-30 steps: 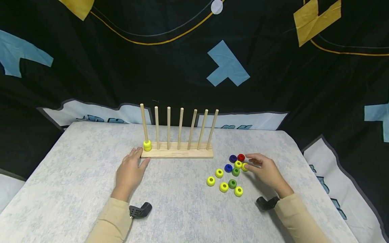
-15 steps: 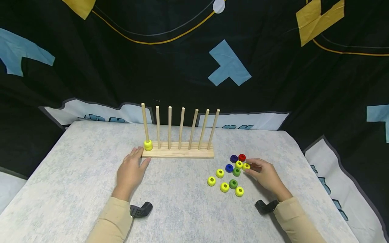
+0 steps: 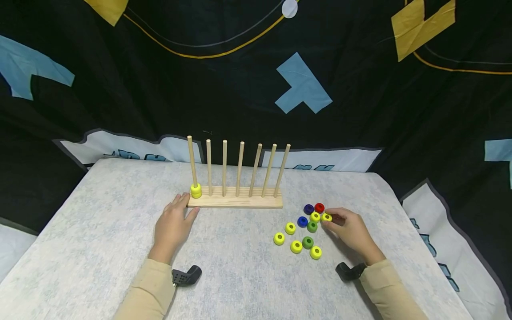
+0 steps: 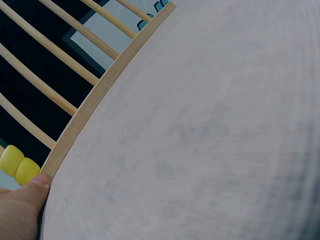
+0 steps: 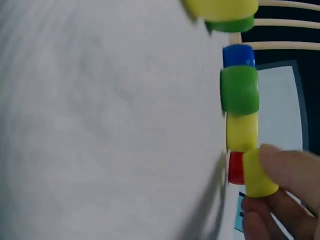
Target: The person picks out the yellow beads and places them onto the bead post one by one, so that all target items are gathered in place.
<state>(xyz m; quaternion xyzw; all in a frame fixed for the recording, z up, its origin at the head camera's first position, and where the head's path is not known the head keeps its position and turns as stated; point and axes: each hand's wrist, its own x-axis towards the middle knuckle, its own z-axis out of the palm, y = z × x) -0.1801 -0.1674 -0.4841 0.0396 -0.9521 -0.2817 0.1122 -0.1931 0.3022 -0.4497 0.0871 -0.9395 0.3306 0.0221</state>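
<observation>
A wooden peg rack (image 3: 236,203) with several upright dowels stands toward the back of the table. Two yellow beads (image 3: 196,191) are stacked on its leftmost dowel. My left hand (image 3: 172,229) holds the rack's left end, the thumb (image 4: 40,180) against the base's front corner; its other fingers are partly hidden. Between thumb and fingers, my right hand (image 3: 354,231) pinches a yellow bead (image 5: 256,175), slightly raised off the table. Close beside it lie a red bead (image 3: 319,207), a yellow bead (image 3: 315,217) and a green bead (image 3: 312,227).
Dark blue (image 3: 308,209) and blue (image 3: 302,222) beads lie left of the red one. Nearer me are several yellow beads (image 3: 296,247) and another green bead (image 3: 307,242). A dark patterned cloth (image 3: 224,89) hangs behind the table (image 3: 232,266).
The right thumb and fingers have closed on the yellow bead and lifted it a little, slightly to the right. My left hand stays on the rack. The view has shifted slightly.
</observation>
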